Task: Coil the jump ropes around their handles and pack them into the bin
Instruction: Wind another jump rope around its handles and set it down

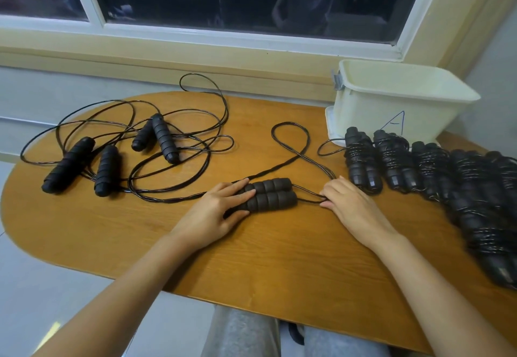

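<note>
Presses the left hand [221,211] flat over the left part of a pair of black foam handles [271,195], fingers straight and slightly spread, thumb along the near side. Pinches with the right hand [352,211] the thin black cord [275,164] just off the handles' right ends, fingertips curled down onto it.

Handles side by side and touching, laid crosswise near the middle of the wooden table [279,258]. Cord not yet wound: runs out from the handles, away across the tabletop and round in an open loop toward the far edge.

At the far right corner, under the window sill, a cream plastic bin [402,99], upright, with a blue A [394,124] drawn on its near wall; too little of the inside in view to tell what it holds.

Just in front of the bin and on down the right edge, a row of coiled jump ropes [363,161], each with cord wrapped round paired handles, all on the table and close together.

At the left end, well apart from the hands, uncoiled jump ropes [107,170]: four handles lying loose amid overlapping cord loops, one loop reaching past the far edge.
</note>
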